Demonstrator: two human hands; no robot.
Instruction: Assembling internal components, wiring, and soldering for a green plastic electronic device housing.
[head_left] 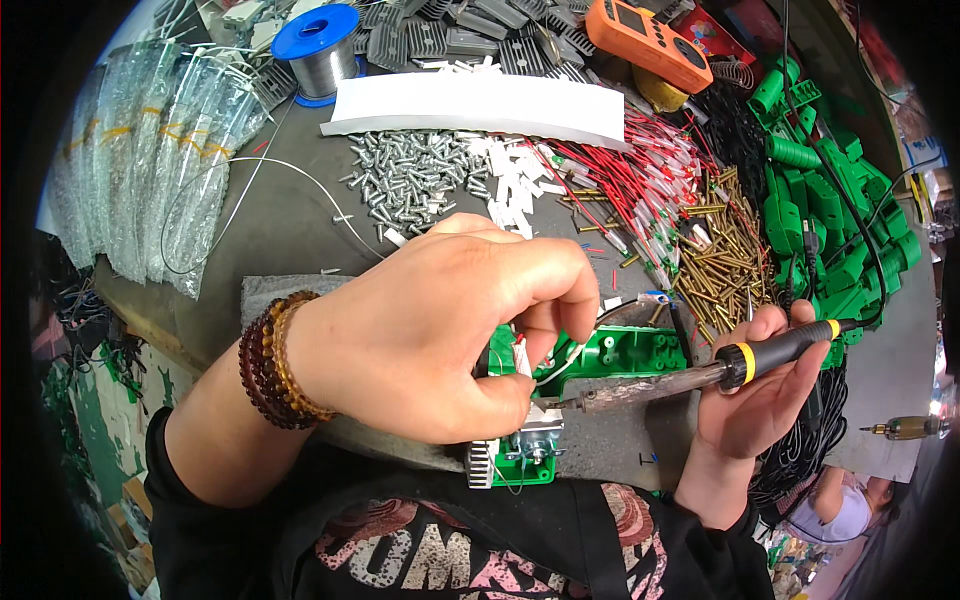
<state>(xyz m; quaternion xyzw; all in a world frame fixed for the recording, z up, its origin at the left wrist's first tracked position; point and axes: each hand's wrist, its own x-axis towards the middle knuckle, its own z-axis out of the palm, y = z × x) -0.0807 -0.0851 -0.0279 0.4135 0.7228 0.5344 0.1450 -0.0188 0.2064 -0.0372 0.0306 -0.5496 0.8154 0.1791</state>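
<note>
My right hand [752,405] grips a soldering iron [780,357] by its black handle with yellow bands. The iron's dark metal barrel points left, its tip close to my left thumb. Closed in a pinch, my left hand [430,330] hangs over a green plastic housing [625,352]. A short white-sleeved wire [521,355] shows by its fingers; what they hold is mostly hidden. Below the thumb, a small metal part [537,442] sits at the housing's near end. From a blue spool of solder wire [316,45], a thin strand loops down behind my left hand.
Silver screws [405,180], red wires [640,170] and brass-coloured screws [720,265] lie in piles beyond my hands, behind them a white strip [475,105]. Green housings [830,210] heap up at right, below an orange meter [650,45]. Plastic-wrapped bundles [150,160] lie left. A person [835,510] shows at lower right.
</note>
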